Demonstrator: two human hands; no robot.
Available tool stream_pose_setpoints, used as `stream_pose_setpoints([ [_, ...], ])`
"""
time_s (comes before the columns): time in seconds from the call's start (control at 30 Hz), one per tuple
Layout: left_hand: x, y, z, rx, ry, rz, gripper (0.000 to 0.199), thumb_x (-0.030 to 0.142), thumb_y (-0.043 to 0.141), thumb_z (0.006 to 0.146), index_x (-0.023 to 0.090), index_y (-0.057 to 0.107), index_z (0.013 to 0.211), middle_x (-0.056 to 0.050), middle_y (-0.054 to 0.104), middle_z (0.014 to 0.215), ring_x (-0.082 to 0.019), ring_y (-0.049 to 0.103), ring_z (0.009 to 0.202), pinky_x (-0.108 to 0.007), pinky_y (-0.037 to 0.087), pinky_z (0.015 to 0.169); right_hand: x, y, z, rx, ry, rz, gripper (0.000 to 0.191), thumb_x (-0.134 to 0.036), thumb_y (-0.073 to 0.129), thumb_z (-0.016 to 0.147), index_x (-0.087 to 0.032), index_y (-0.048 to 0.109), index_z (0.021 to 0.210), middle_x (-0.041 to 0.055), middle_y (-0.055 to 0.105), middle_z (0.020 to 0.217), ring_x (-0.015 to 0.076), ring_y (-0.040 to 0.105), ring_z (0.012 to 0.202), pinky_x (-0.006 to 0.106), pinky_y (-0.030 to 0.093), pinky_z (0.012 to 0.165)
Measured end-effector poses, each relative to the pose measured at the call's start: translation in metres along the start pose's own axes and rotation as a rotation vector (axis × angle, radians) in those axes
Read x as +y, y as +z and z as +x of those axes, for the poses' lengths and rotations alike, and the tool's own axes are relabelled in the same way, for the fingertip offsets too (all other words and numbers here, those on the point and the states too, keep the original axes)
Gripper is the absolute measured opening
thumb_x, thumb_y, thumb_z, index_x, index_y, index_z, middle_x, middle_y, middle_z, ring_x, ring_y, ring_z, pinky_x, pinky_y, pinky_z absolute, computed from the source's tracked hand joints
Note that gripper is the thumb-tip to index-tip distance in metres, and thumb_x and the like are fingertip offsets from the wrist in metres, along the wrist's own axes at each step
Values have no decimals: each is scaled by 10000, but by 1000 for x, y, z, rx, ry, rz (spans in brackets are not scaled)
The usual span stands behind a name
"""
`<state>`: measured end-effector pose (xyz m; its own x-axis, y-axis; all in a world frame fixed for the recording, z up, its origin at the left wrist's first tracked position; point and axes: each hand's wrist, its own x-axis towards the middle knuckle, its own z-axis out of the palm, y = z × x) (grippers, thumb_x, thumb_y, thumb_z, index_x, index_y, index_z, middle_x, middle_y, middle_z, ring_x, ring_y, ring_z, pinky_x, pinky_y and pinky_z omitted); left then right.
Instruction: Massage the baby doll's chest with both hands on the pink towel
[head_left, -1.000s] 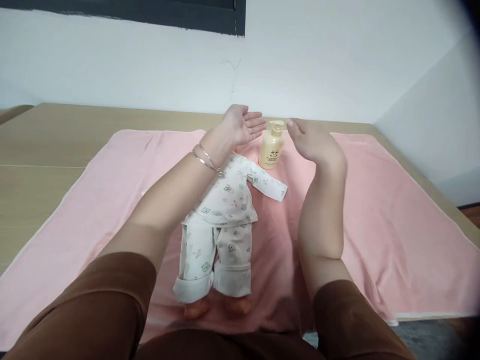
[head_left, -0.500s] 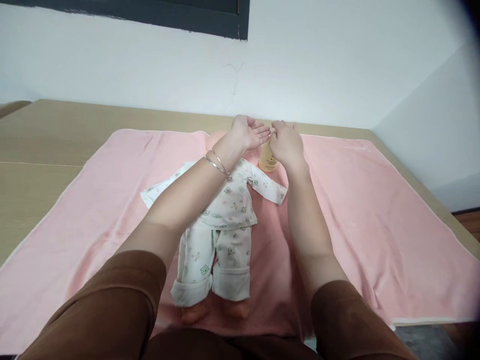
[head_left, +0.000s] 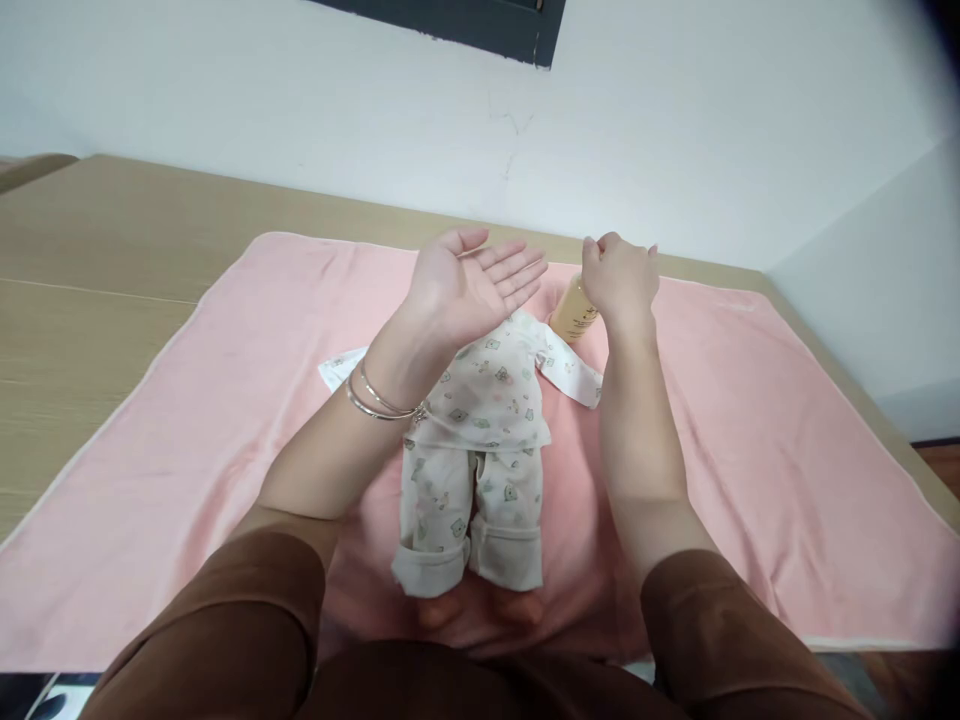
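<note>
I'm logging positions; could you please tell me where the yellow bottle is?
In the head view, the bottle is right of centre, tilted, its top hidden by the right hand, beside the printed shirt.

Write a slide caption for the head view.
Above a pink blanket with a clothed doll, left hand open, palm up; right hand covering the top of a yellow bottle.

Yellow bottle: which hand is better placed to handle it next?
Probably the right hand: it is curled over the top of the tilted yellow bottle, while the left hand, open, palm up, appears apart from it.
</note>
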<state>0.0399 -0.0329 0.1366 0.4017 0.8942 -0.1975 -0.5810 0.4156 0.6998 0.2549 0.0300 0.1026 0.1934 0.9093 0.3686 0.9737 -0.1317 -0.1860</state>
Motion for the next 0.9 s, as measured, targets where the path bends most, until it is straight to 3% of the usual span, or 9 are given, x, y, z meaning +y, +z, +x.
stream_pose_setpoints([
  [0.27, 30, -10, -41, -76, 138, 75, 589, 270, 240, 1048, 84, 381, 1588, -58, 623, 1549, -153, 580, 1463, -236, 554, 1095, 5, 0, 9, 31, 0, -25, 567, -400, 231, 1085, -195, 751, 994, 146, 782, 973, 346, 725, 1129, 633, 297, 1267],
  [0.47, 45, -14, -62, -37, 227, 120, 668, 229, 102, 1035, 129, 485, 1573, -20, 708, 1381, -211, 555, 1479, -338, 520, 1098, 5, 7, -2, 54, -34, -100, 504, -314, 279, 1049, -163, 727, 1224, 163, 783, 1161, 324, 727, 1173, 623, 186, 1324],
  [0.6, 47, -14, -76, -40, 300, 236, 640, 289, 138, 1064, 167, 464, 1601, 26, 665, 1467, -226, 441, 1557, -280, 512, 1072, 3, 7, -10, 73, -70, -120, 497, -292, 295, 1035, -143, 713, 1259, 176, 747, 1283, 305, 708, 1223, 595, 165, 1340],
  [0.7, 45, -9, -85, -33, 321, 280, 642, 277, 111, 1074, 137, 397, 1632, -2, 615, 1525, -225, 428, 1562, -266, 518, 1013, 2, 5, -15, 46, -107, -117, 503, -316, 295, 1052, -131, 659, 1345, 208, 649, 1473, 328, 583, 1427, 631, 112, 1341],
  [0.77, 42, -4, -89, -24, 311, 295, 640, 257, 101, 1073, 124, 387, 1629, -28, 603, 1526, -249, 452, 1547, -297, 529, 1005, 1, 1, -19, -12, -102, -102, 538, -352, 345, 1054, -96, 551, 1480, 233, 477, 1647, 367, 409, 1577, 688, 107, 1324],
  [0.83, 39, 1, -90, -1, 272, 352, 640, 257, 95, 1062, 177, 408, 1614, -17, 589, 1550, -269, 473, 1542, -337, 553, 1035, -3, -7, -25, -88, -63, -58, 634, -402, 400, 1049, -85, 409, 1599, 249, 299, 1741, 427, 231, 1649, 758, 144, 1280],
  [0.9, 33, 5, -89, 16, 226, 363, 638, 270, 87, 1052, 220, 398, 1607, -5, 568, 1583, -265, 478, 1549, -372, 565, 1090, -11, -21, -38, -85, -60, 18, 685, -442, 391, 1056, -130, 310, 1661, 234, 222, 1771, 457, 146, 1664, 793, 199, 1241],
])
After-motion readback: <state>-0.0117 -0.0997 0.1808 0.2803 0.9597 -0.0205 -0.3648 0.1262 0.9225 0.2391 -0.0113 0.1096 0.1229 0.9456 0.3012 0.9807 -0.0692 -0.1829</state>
